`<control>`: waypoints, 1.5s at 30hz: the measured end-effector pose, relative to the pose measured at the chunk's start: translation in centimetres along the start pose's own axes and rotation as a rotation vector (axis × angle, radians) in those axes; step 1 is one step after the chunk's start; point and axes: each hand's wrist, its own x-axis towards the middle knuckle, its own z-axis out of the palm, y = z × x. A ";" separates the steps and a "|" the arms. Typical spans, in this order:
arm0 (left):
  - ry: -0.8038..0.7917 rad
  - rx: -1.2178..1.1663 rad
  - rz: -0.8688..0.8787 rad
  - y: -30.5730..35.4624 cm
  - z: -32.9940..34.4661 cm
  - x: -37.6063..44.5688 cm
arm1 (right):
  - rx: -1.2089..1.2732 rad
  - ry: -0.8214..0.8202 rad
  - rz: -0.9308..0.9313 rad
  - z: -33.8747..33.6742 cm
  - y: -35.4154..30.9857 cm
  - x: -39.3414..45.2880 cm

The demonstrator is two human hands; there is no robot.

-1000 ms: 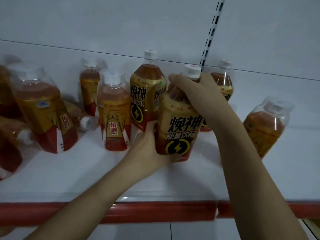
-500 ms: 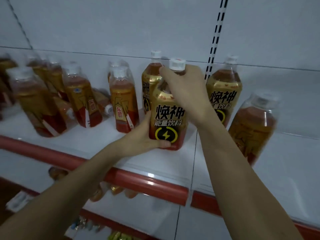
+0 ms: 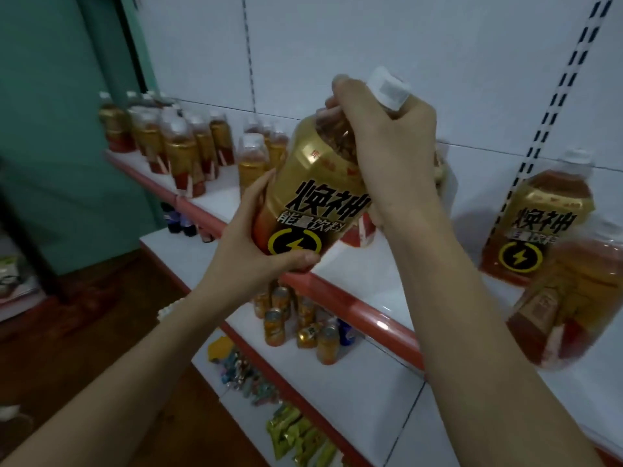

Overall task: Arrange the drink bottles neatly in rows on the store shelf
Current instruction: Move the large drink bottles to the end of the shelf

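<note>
A gold-labelled energy drink bottle [image 3: 313,200] with black characters, a lightning mark and a white cap is lifted off the shelf, tilted to the right. My left hand [image 3: 256,244] grips its base from the left. My right hand [image 3: 387,143] grips its neck and shoulder from above. A matching bottle [image 3: 536,217] stands upright on the white shelf [image 3: 387,261] to the right. In front of it a bottle with a red base [image 3: 573,305] leans at the right edge. A cluster of smaller gold-and-red bottles [image 3: 182,146] stands at the shelf's far left.
A red strip [image 3: 357,308] edges the shelf. On the shelf below stand several orange cans [image 3: 303,325]. Lower down lie green snack packets [image 3: 296,436] and mixed sweets. A teal wall [image 3: 57,96] and dark floor are at the left.
Both hands have lifted the gold bottle off the shelf and tilted it right. The view has swung left, revealing the lower shelves and the teal wall.
</note>
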 end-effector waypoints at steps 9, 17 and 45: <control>0.318 -0.055 -0.073 -2.6 -12.8 -5.5 | -0.080 -0.296 0.050 17.3 -0.6 -2.2; 0.503 -0.065 -0.148 -6.4 -25.8 -9.7 | -0.141 -0.600 0.073 32.6 1.5 -4.0; 0.413 -0.176 -0.373 -32.0 -46.1 13.4 | -0.021 -0.575 0.089 57.2 29.1 17.5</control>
